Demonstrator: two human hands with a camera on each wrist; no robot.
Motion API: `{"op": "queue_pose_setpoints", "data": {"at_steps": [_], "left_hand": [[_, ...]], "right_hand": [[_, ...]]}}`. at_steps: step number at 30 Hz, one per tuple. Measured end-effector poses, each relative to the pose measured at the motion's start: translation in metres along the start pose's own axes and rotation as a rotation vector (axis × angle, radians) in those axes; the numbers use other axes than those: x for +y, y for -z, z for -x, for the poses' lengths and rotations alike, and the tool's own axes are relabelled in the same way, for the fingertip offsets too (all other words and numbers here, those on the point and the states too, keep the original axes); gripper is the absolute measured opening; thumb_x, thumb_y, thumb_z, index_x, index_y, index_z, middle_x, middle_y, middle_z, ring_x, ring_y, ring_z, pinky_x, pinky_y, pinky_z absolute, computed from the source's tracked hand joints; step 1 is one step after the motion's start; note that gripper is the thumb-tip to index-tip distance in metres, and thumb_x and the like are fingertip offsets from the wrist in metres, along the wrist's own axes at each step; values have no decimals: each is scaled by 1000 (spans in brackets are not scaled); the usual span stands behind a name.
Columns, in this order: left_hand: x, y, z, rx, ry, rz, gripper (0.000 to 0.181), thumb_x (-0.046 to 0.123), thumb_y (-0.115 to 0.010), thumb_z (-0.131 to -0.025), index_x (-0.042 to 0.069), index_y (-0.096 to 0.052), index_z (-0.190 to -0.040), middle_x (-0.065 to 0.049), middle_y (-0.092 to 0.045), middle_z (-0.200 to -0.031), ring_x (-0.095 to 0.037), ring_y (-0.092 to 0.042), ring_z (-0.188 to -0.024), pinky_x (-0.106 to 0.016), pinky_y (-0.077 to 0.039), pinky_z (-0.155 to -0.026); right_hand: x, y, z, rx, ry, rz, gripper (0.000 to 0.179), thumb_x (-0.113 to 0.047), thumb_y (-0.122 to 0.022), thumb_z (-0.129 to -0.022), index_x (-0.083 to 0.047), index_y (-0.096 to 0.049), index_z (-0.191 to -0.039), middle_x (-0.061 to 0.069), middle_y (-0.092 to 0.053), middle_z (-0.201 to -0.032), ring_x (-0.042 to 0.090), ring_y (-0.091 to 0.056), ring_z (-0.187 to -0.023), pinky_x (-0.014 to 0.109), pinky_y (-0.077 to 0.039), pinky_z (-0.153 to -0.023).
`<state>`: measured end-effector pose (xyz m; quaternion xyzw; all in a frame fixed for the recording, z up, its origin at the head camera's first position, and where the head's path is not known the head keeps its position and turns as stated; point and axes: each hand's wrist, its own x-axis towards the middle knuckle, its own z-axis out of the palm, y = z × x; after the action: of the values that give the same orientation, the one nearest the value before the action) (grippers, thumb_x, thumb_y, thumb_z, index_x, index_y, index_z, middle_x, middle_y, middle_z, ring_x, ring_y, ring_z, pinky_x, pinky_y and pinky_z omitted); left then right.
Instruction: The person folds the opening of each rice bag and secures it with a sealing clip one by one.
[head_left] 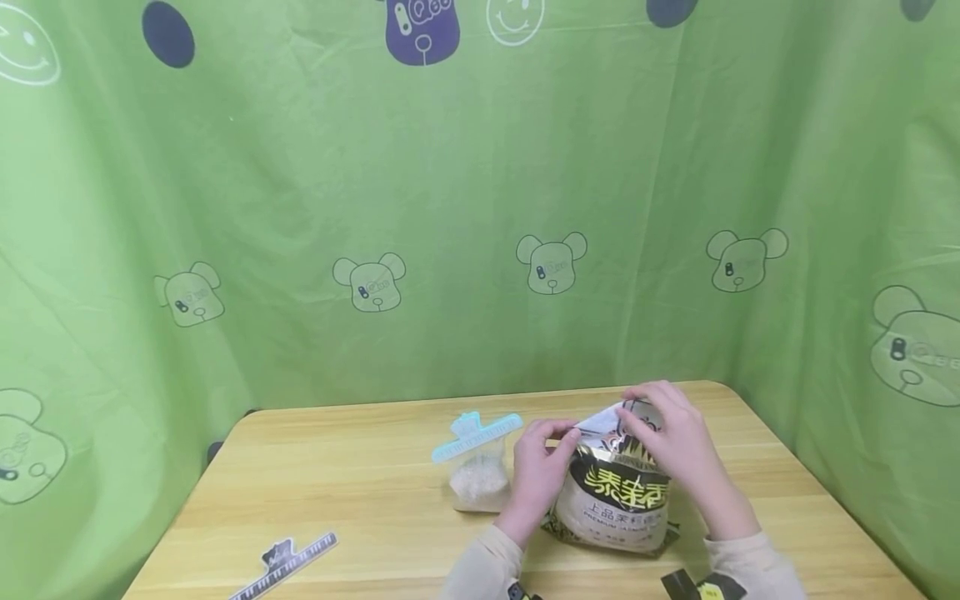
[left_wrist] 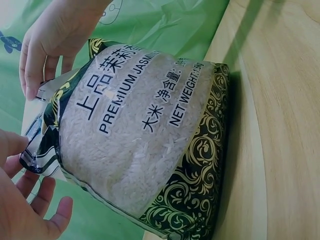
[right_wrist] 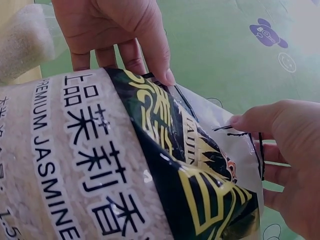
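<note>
A black-and-gold bag of jasmine rice (head_left: 618, 510) stands upright on the right half of the table, its clear front showing the grains. My left hand (head_left: 538, 471) pinches the left corner of the bag's top between thumb and fingers. On the other side my right hand (head_left: 678, 437) pinches the top's right part, thumb in front and fingers behind. Between the two hands the top film is creased and folded over, with its whitish side (right_wrist: 240, 150) showing. In the left wrist view the bag's patterned bottom edge (left_wrist: 195, 185) rests on the wooden table.
Left of the rice bag stands a small clear bag of pale grains (head_left: 480, 483), closed by a light-blue piano-pattern clip (head_left: 477, 438). A black-and-white piano-pattern clip (head_left: 287, 568) lies at the table's front left. A green printed curtain (head_left: 465, 167) surrounds the table (head_left: 360, 492).
</note>
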<state>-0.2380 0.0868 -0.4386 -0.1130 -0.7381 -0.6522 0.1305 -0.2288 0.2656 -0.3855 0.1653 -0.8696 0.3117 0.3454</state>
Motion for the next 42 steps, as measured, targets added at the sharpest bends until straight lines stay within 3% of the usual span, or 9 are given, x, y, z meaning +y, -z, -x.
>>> {"op": "queue_pose_setpoints", "data": {"at_steps": [10,22,29,38,42], "left_hand": [[1,-2,-1,17,47,23,14,24,-68,-90,14,-72,-100,6,-65,-96,-3,-59,-90,-16,-54,-77],[-1,-4,-1,60,-28,-32,12,22,-67,-90,12,-73,-95,2,-68,-94,-4,-60,-88,-17,-54,-74],[-1,-4,0,71,-36,-30,12,22,-67,-90,13,-73,-95,2,-67,-94,-4,-59,-89,-17,-53,-74],[0,-10,2,98,-54,-51,13,25,-69,-89,15,-71,-96,3,-66,-98,-7,-57,-93,-26,-50,-82],[2,-13,1,105,-52,-48,13,26,-69,-88,16,-71,-96,4,-66,-97,-7,-56,-93,-27,-46,-83]], "right_hand": [[0,0,0,15,-12,23,20,-4,-70,-85,-2,-66,-104,12,-66,-101,26,-59,-96,55,-51,-86],[0,-1,-1,26,-4,26,15,-2,-69,-85,-3,-66,-100,11,-66,-98,24,-58,-93,55,-52,-84],[1,-3,0,43,16,63,13,-2,-70,-84,-5,-67,-97,7,-67,-96,16,-58,-90,48,-53,-80],[2,-3,0,8,-29,20,12,-3,-68,-87,-3,-67,-98,11,-66,-97,29,-61,-92,56,-52,-83],[1,-2,0,5,-30,24,12,-4,-68,-87,-4,-67,-99,11,-67,-97,27,-60,-92,56,-52,-83]]}}
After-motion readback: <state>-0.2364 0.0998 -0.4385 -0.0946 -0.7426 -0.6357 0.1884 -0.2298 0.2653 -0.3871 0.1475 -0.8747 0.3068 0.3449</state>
